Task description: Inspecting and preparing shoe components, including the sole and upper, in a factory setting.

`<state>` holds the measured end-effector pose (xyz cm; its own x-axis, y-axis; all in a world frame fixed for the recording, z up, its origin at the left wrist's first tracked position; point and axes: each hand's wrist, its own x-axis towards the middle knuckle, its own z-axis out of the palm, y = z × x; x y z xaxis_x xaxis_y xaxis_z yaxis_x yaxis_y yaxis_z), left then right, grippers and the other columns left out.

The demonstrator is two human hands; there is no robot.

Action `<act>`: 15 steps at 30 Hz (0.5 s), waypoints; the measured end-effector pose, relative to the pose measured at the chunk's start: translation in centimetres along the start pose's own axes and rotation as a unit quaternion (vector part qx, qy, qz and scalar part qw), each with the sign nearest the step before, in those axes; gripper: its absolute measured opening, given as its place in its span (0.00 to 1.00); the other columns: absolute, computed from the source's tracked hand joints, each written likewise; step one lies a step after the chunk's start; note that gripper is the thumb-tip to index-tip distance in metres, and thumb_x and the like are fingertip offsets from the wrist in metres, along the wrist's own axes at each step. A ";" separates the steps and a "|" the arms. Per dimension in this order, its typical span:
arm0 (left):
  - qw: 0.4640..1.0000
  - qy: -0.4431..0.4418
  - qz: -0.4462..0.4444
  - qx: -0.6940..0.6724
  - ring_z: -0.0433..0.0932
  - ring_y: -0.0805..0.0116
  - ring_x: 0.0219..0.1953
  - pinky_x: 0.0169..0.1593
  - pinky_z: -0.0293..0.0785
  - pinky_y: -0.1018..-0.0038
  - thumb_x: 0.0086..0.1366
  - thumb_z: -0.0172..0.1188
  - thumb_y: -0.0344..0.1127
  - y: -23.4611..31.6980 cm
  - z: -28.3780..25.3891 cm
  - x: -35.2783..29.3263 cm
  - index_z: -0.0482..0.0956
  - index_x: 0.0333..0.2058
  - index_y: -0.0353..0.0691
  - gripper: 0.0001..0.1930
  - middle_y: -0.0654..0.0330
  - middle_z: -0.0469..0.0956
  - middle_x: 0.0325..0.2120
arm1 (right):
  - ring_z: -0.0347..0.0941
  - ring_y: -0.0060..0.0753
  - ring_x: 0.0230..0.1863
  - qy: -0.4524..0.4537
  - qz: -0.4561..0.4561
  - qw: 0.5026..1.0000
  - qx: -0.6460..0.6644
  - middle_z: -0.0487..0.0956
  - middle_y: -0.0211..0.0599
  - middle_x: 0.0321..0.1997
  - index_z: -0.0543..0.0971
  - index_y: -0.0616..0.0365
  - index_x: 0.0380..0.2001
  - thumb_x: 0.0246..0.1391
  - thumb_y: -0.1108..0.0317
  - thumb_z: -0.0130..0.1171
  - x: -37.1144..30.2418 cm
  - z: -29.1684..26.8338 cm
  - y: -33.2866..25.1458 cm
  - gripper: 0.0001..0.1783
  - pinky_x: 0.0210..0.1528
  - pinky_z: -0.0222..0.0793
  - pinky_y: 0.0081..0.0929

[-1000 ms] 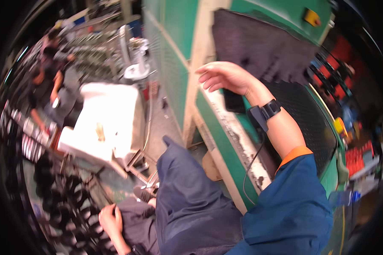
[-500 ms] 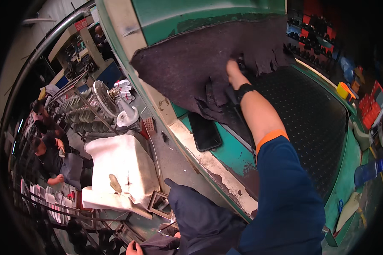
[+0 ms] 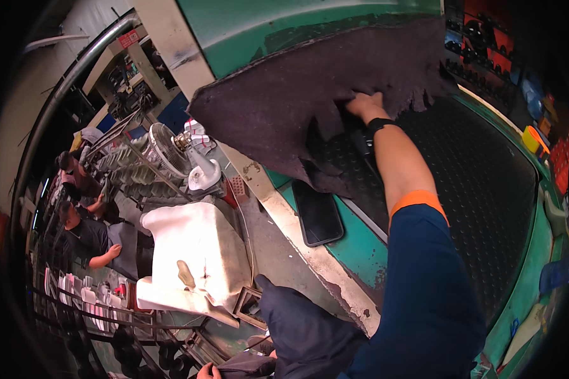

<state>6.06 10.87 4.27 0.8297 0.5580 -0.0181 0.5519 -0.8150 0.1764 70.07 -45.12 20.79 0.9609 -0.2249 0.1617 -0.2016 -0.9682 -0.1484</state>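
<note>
The dark felt sheet (image 3: 335, 95) hangs ragged-edged over the green bench (image 3: 367, 246), draped down from the green panel behind it. The right hand (image 3: 363, 102) is pressed into its lower edge, fingers together and seemingly clamped on the cloth, though the fold hides the tips. A black band (image 3: 380, 123) sits on that wrist. Under the arm lies a studded black mat (image 3: 480, 189), and a phone (image 3: 318, 213) rests flat just beside the sheet's low corner. The left hand (image 3: 203, 371) shows only at the bottom edge; I cannot tell its fingers. Off left, 2 people (image 3: 85, 215) sit near a fan (image 3: 164, 148).
</note>
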 end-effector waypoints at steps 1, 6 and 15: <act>1.000 -0.015 0.006 0.000 0.77 0.47 0.48 0.55 0.71 0.59 0.64 0.57 0.46 0.6 0.0 1.0 0.83 0.46 0.42 0.18 0.47 0.82 0.42 | 0.58 0.43 0.72 0.109 0.053 0.992 0.048 0.63 0.41 0.71 0.66 0.42 0.67 0.60 0.48 0.45 1.8 1.7 4.6 0.32 0.71 0.54 0.37; 0.996 -0.055 -0.069 -0.023 0.77 0.48 0.49 0.55 0.71 0.62 0.62 0.59 0.41 1.0 -0.5 1.4 0.82 0.46 0.38 0.17 0.47 0.81 0.43 | 0.63 0.42 0.68 0.037 -0.022 0.995 -0.085 0.70 0.42 0.66 0.75 0.46 0.59 0.53 0.48 0.55 5.1 2.1 10.1 0.31 0.69 0.59 0.38; 0.998 0.041 -0.026 -0.027 0.81 0.53 0.41 0.49 0.75 0.61 0.55 0.61 0.38 1.3 -0.3 0.3 0.85 0.35 0.41 0.11 0.53 0.84 0.34 | 0.68 0.52 0.64 0.012 0.015 0.997 -0.071 0.72 0.51 0.62 0.77 0.59 0.54 0.52 0.39 0.56 9.9 5.2 17.0 0.37 0.68 0.60 0.39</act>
<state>6.99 10.02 4.82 0.7893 0.6119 0.0514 0.5868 -0.7763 0.2305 77.19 -63.24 14.84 0.9495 -0.2545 0.1837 -0.2563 -0.9665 -0.0139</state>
